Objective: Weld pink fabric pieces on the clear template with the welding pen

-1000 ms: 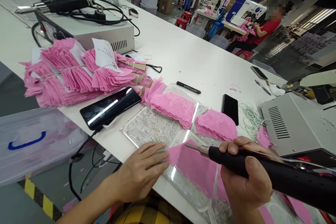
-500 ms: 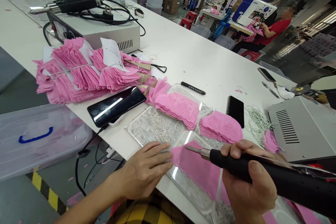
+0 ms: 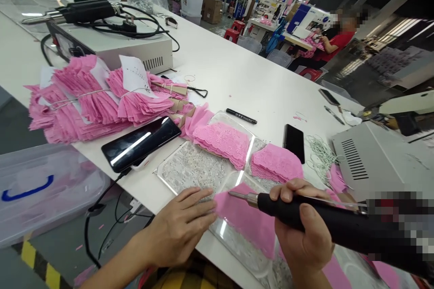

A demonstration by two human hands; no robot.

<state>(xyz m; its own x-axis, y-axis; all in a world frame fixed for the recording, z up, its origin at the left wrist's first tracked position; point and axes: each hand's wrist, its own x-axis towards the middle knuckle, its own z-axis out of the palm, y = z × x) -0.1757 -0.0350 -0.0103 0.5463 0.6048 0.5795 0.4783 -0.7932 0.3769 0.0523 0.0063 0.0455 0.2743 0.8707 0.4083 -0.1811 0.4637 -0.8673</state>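
Note:
My left hand [image 3: 183, 226] lies with its fingers stretched out, fingertips at the left end of a flat pink fabric piece [image 3: 251, 221]. The fabric rests on a clear plastic sheet over a speckled grey board [image 3: 191, 167]. Wrapped round a thick black handheld tool with a pointed metal tip [image 3: 288, 210] is my right hand [image 3: 305, 244]. The tip sits at the upper left part of the fabric, seemingly touching it. Just beyond are two stacks of pink lace pieces, a left stack [image 3: 224, 141] and a right stack [image 3: 277, 162].
Tied pink fabric bundles [image 3: 84, 99] lie at the left, before a grey box [image 3: 135, 52] carrying a similar black tool [image 3: 84, 11]. Two phones, a large one [image 3: 142, 143] and a small one [image 3: 294, 143], flank a black marker [image 3: 241, 116]. Another grey box [image 3: 369, 158] stands right, beside tangled string [image 3: 320, 153].
The view has shifted a little, so most things sit further left. My left hand stays at the fabric's edge, and the tool tip remains at about the same spot on the fabric.

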